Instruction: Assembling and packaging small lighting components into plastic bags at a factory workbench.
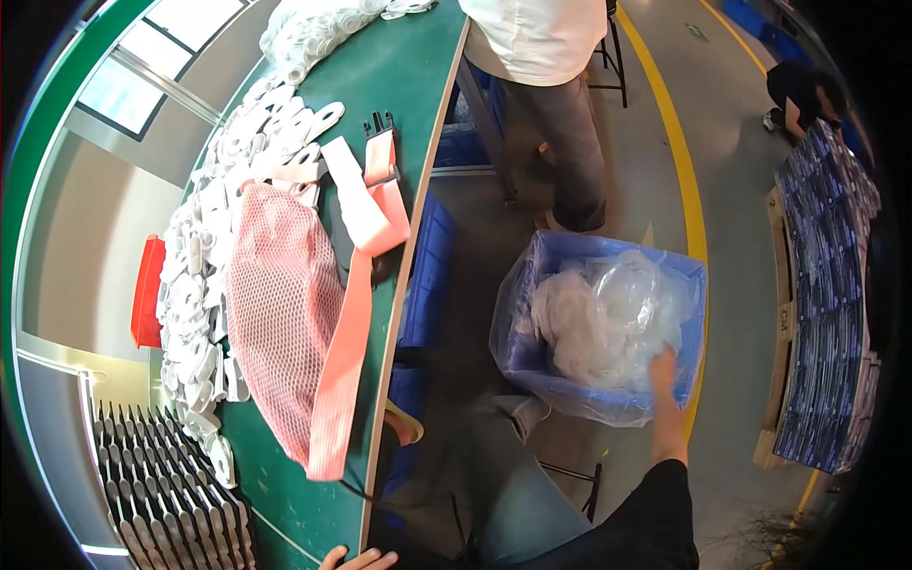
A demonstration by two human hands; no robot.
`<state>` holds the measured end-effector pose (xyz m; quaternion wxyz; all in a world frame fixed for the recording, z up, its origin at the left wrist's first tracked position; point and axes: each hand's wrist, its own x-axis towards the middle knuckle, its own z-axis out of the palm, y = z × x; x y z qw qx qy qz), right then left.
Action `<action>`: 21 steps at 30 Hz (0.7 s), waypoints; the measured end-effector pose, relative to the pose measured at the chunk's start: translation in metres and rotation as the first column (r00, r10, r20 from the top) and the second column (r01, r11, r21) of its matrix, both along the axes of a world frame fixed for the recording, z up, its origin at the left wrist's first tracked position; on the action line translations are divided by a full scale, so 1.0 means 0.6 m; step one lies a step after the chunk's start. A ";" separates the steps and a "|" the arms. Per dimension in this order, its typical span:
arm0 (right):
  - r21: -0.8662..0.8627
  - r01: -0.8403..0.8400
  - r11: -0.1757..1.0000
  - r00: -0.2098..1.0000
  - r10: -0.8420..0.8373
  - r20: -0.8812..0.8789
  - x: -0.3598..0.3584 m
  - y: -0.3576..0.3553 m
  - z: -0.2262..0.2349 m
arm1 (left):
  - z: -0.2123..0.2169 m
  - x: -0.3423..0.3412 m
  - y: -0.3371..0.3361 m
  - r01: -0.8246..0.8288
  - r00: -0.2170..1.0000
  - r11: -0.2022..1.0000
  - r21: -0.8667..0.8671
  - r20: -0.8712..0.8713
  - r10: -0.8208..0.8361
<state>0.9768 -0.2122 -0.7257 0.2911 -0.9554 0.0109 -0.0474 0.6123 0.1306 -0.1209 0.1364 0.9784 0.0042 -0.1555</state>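
- Black sleeve (646, 513), nearest the viewer: it covers the person's right arm and lies to the right of the bench (408, 57), a green-topped surface.
- Right hand (662, 366): extended well to the right of the bench, down at the contents of a blue bin (698, 328). Its fingers meet or nearly meet the plastic; whether they are spread or pinching cannot be told.
- Clear plastic bags (632, 294): crumpled, filling the lined bin to the right of the bench.
- Left hand (356, 559): at the bench's near edge, thumb and fingers parted and loosely bent. The palm is cut off by the frame, so its grip cannot be told.
- Pink mesh pouch (285, 304): lying flat on the bench, joined to a broad pink strap (344, 366) beside the bench's right edge; a black buckle (379, 123) tips the folded strap end.
- White parts (204, 247): heaped along the bench's left side.
- Red bin (148, 293): just outside the bench's left edge.
- Co-worker (537, 38) in a white top: standing at the right of the bench's far end.
- Stacked packages (822, 313): dark blue, on a wooden pallet (782, 323), farthest right of the bench.
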 end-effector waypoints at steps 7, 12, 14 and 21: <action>0.415 -0.547 0.727 0.754 0.643 -0.132 -0.017 0.541 0.127 | -0.045 0.061 0.017 -0.460 0.884 0.886 0.062 0.130 0.450; 0.422 -0.691 0.587 0.455 0.807 -0.376 -0.104 0.843 0.159 | -0.049 0.075 0.028 -0.321 0.895 0.891 0.321 0.410 0.174; 0.351 -0.727 0.590 0.408 0.782 -0.470 -0.130 0.883 0.100 | -0.091 0.059 0.072 -0.246 0.945 0.905 0.348 0.292 0.145; 0.426 -0.637 0.642 0.518 0.766 -0.380 -0.194 1.031 0.129 | -0.093 0.164 0.130 -0.169 0.954 0.871 0.461 0.298 0.027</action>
